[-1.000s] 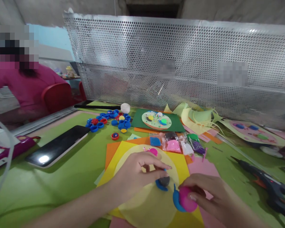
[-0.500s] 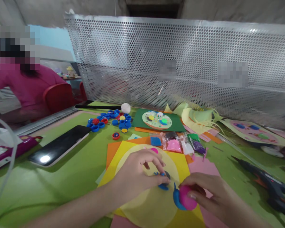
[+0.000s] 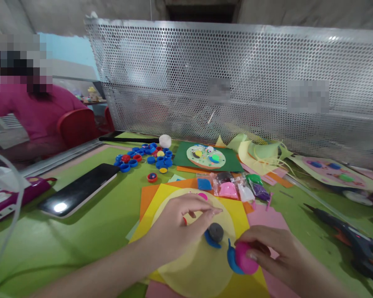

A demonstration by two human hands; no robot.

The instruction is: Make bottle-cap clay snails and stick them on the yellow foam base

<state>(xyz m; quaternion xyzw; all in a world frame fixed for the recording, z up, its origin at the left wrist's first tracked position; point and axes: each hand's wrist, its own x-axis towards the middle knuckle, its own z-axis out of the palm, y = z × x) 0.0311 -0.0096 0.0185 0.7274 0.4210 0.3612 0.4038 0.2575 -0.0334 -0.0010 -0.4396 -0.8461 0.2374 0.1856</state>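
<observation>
My right hand grips a snail-shaped clay piece, a pink round with a curved blue strip along its left side. Beside it, a grey round edged by a blue clay strip lies on the pale yellow paper circle. My left hand hovers over the circle, up and left of the grey round, with thumb and fingertips drawn together. Whatever sits between those tips is too small to make out. A bit of red shows behind the left fingers, and a pink dot lies near the circle's top.
Bagged clay lies behind the yellow sheet. Blue bottle caps and a phone are at left. A glue gun is at right. A decorated oval sits before the perforated metal screen.
My left hand has lifted away from the grey round, its fingertips coming closer together. The small blue bits near its fingers no longer show. My right hand stays nearly still.
</observation>
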